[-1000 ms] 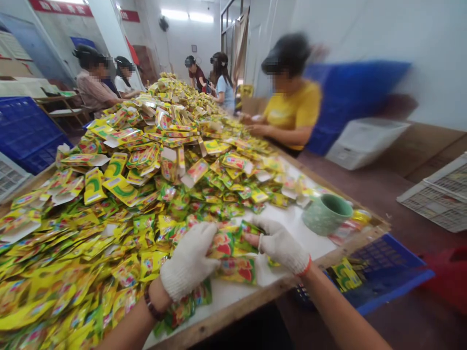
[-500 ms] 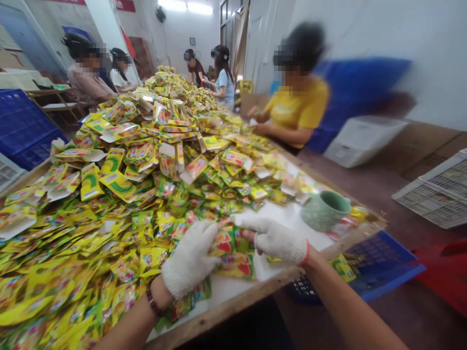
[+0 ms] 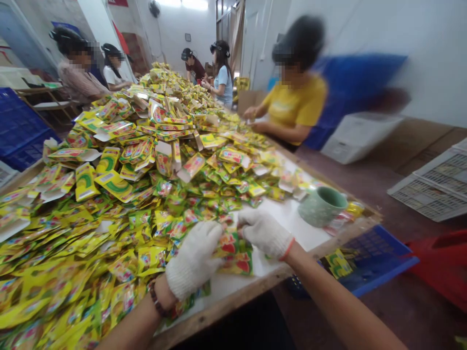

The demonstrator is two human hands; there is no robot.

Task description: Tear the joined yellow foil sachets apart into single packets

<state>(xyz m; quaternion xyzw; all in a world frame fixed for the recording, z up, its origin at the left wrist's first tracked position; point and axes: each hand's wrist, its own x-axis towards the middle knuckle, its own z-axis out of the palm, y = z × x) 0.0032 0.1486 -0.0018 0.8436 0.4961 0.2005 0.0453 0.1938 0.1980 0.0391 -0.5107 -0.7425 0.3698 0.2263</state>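
Observation:
My left hand (image 3: 195,258), in a white knit glove, has its thumb and fingers around the left end of a small green and yellow packet (image 3: 229,244) with red fruit pictures. My right hand (image 3: 265,233), gloved too, is closed with curled fingers at that packet's right end. A second similar packet (image 3: 243,263) lies just below, near the left thumb. Loose yellow-green packets (image 3: 146,260) spread beside and under my left hand. Part of the packet between the hands is hidden by the gloves.
A big heap of small printed boxes (image 3: 115,185) covers the table behind the packets. A green mug (image 3: 323,206) stands at the right by the wooden table edge (image 3: 233,301). Below it sits a blue crate (image 3: 379,265) with packs inside. A co-worker in yellow (image 3: 297,104) works across.
My right hand has shifted slightly left and up, its fingers curling in more at the packet. The left hand stays nearly in place. The whole view has shifted a little.

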